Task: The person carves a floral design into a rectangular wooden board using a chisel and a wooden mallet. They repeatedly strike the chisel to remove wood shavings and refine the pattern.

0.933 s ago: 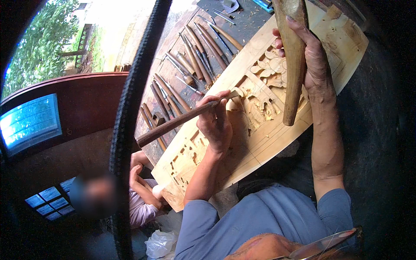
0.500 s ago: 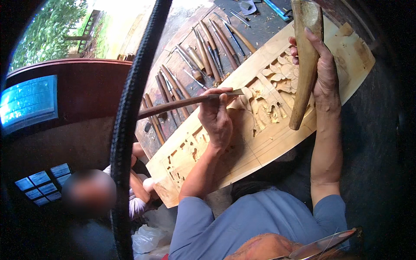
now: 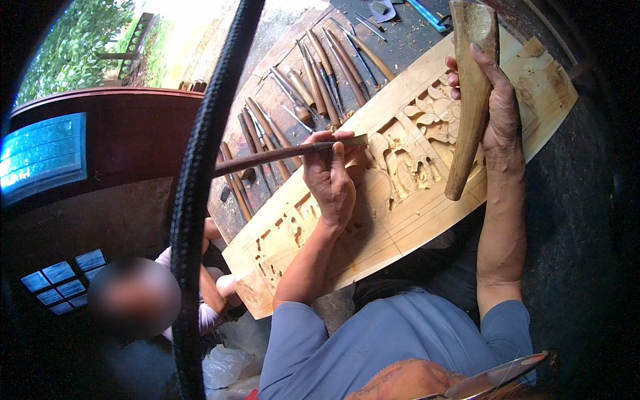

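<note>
L hand (image 3: 330, 183) is closed on a long-handled chisel (image 3: 260, 160), pinching it near the blade, handle running off to my L. Blade tip's over the pale wood panel (image 3: 407, 221), by the edge of the carved middle; can't tell if it's touching. R hand (image 3: 501, 110) is wrapped round the mid part of a tapered wooden club (image 3: 470, 123), held above the panel, thick end away from me, well apart from the chisel. Panel lies slantwise in front of me, far edge over the dark bench (image 3: 400, 41)

Progress-wise, leaf relief (image 3: 435, 110) toward the R looks furthest on: leaves shaped, ground cut down. Middle section (image 3: 405, 170) is approx half there, I'd say: hollows cut, shapes rough, loose shavings in them. Toward the L end it's mostly small slots (image 3: 265, 235) & pockets, so prob most left there. Near border's flat w/ drawn lines, no carving I can see. Bit behind the club's hidden, can't judge. Other hand tools (image 3: 347, 65) lie along the panel's far side
</note>
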Motion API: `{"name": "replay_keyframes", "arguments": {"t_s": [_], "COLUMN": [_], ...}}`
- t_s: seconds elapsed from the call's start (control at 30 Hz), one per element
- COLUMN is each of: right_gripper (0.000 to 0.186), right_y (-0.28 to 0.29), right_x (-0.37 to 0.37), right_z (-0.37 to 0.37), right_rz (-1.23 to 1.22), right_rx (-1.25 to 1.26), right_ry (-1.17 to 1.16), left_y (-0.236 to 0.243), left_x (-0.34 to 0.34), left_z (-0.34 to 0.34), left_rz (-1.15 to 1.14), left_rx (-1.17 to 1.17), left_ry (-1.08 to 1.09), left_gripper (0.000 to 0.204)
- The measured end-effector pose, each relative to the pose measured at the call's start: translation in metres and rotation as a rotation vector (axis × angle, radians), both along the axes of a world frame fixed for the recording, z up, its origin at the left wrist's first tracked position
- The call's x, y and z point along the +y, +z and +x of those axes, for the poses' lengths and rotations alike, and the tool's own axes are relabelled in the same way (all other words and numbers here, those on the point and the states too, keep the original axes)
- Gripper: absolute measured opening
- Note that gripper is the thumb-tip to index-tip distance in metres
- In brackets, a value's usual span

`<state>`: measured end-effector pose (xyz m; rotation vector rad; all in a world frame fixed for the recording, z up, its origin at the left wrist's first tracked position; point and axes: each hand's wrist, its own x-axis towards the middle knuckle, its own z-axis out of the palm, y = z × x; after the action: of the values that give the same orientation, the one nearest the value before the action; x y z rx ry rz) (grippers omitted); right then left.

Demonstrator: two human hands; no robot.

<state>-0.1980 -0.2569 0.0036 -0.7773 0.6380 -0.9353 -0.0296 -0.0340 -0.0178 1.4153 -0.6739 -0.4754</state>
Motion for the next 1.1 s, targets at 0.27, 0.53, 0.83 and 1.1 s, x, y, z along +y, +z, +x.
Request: {"name": "replay_keyframes", "arguments": {"t_s": [0.27, 0.53, 0.83, 1.1], "right_gripper": [0.051, 0.061, 0.058, 0.059], "right_y": [0.002, 0.004, -0.005, -0.004], "right_x": [0.004, 0.006, 0.002, 0.002], "right_z": [0.002, 0.002, -0.002, -0.002], "right_rz": [-0.016, -0.038, -0.025, -0.05], "right_rx": [0.015, 0.029, -0.026, 0.018], "right_ry": [-0.02, 0.004, 0.007, 0.01], "left_y": [-0.005, -0.007, -0.013, -0.018], "left_x": [-0.002, -0.001, -0.001, -0.001], "left_z": [-0.003, -0.005, -0.003, -0.003], "left_rz": [0.0, 0.007, -0.016, -0.047], "left_rx": [-0.083, -0.142, -0.158, -0.138], "left_ry": [-0.012, -0.062, -0.074, -0.059], "left_gripper": [0.019, 0.023, 0.023, 0.023]}}
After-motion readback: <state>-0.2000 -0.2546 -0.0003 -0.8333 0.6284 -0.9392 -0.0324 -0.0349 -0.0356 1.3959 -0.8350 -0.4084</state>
